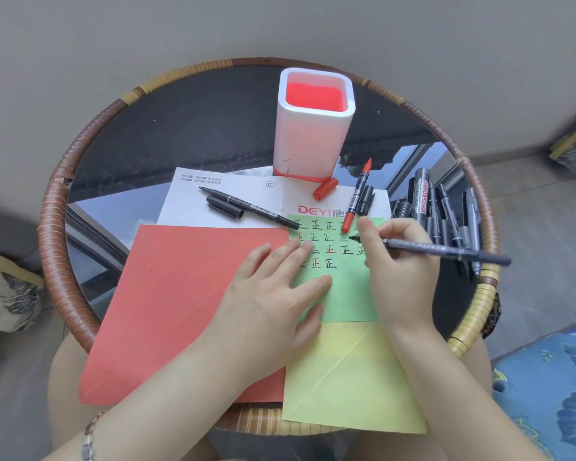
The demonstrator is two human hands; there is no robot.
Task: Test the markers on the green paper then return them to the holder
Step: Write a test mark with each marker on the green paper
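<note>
The right hand was closed in a writing grip around a slim dark grey marker, its tip pressed to the upper right part of the small green paper sheet among rows of black and red test characters, its barrel slanting out to the right over the table edge. That angle suited the writing of another test mark. The left hand lay open and flat, holding nothing, fingers spread across the green sheet's left edge and the large red paper sheet beside it, probably to keep the paper from sliding under the strokes.

Just above the green sheet, an uncapped red marker and an uncapped black fine-tip marker lay on white printed paper, their loose caps nearby, seemingly set aside after testing and not yet returned. A heap of dark markers waited at the table's right rim, close to the writing hand. The tall white holder with a red interior stood upright at the far side of the round glass-topped rattan table, apparently empty, so the returning looked wholly undone. A pale yellow sheet lay nearest the person.
</note>
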